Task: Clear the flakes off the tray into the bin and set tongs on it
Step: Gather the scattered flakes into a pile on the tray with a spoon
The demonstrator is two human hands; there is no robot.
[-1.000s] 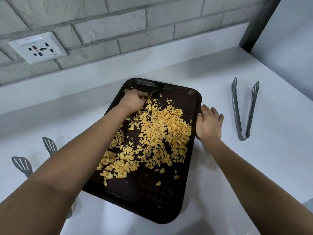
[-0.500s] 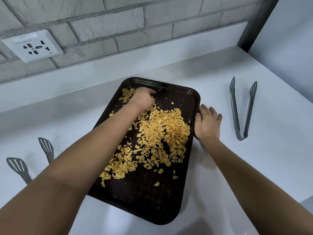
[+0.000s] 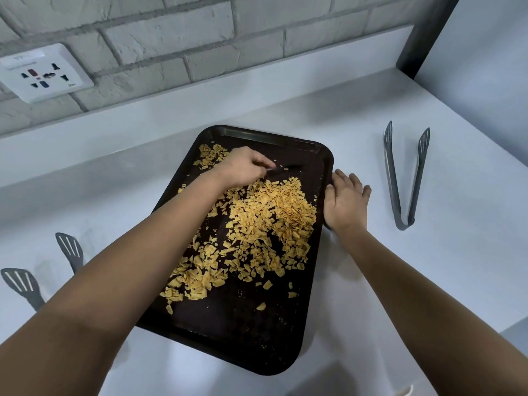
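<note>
A dark rectangular tray (image 3: pixel 243 332) lies on the white counter, covered with yellow flakes (image 3: pixel 265 221) piled toward its right-middle. My left hand (image 3: pixel 243 167) is over the tray's far end, closed around a thin dark tool (image 3: pixel 285 168) that points right just above the flakes. Flat against the tray's right rim lies my right hand (image 3: pixel 345 201), fingers stretched out on the counter. Grey tongs (image 3: pixel 403 178) lie spread open on the counter to the right of that hand. No bin is in view.
The slotted ends of a second pair of grey tongs (image 3: pixel 70 250) show at the left, partly behind my left arm. A brick wall with a socket (image 3: pixel 40 72) rises behind the counter's raised ledge. A dark post (image 3: pixel 423 38) stands at the back right.
My left hand has slid to the right along the tray's far end, uncovering flakes in the far left corner. The right hand has stayed at the rim.
</note>
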